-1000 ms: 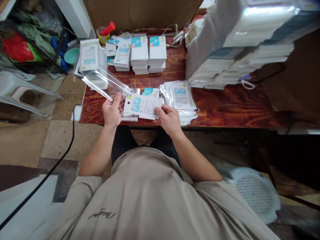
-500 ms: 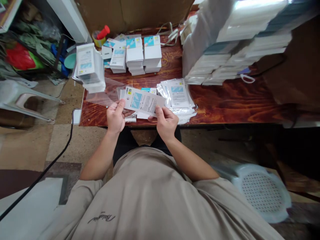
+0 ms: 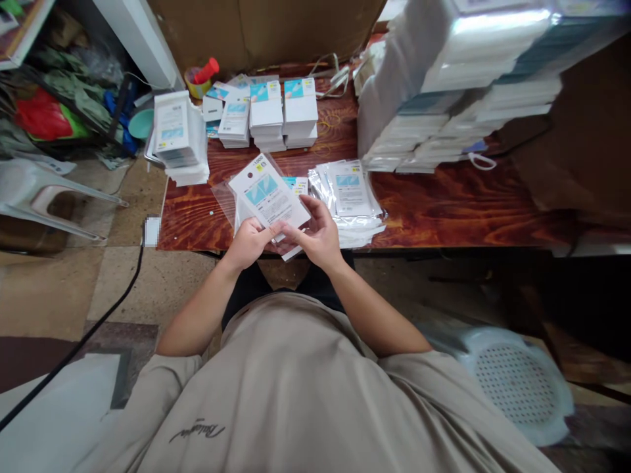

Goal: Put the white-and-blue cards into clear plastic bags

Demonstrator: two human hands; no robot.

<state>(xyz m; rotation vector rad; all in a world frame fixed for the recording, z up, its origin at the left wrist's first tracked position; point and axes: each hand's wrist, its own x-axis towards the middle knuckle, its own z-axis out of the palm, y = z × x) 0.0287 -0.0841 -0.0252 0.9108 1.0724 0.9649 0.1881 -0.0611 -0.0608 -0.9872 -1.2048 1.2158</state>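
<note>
A white printed card [image 3: 269, 197] with a blue picture and a hang hole is tilted in front of me, above the table's front edge. A clear plastic sleeve [image 3: 224, 200] shows around its left side; whether the card is fully inside I cannot tell. My left hand [image 3: 250, 244] pinches the lower left edge, thumb on top. From the right, my right hand [image 3: 320, 236] grips the lower right corner, its thumb meeting the left one. Beneath the card, more printed cards [image 3: 300, 186] are partly hidden. Close to my right hand lies a pile of sleeved cards [image 3: 351, 190].
Stacks of cards [image 3: 266, 112] line the back of the wooden table [image 3: 468, 210], with another card stack [image 3: 172, 128] at its left. A tall pile of plastic-wrapped packs [image 3: 419, 112] rises at right, beside a white-handled tool [image 3: 482, 161]. Stools [image 3: 515, 381] flank me.
The card has turned more upright, its printed top now pointing up-left. My left hand has moved right and down toward my right hand, and the sleeve has swung in with it.
</note>
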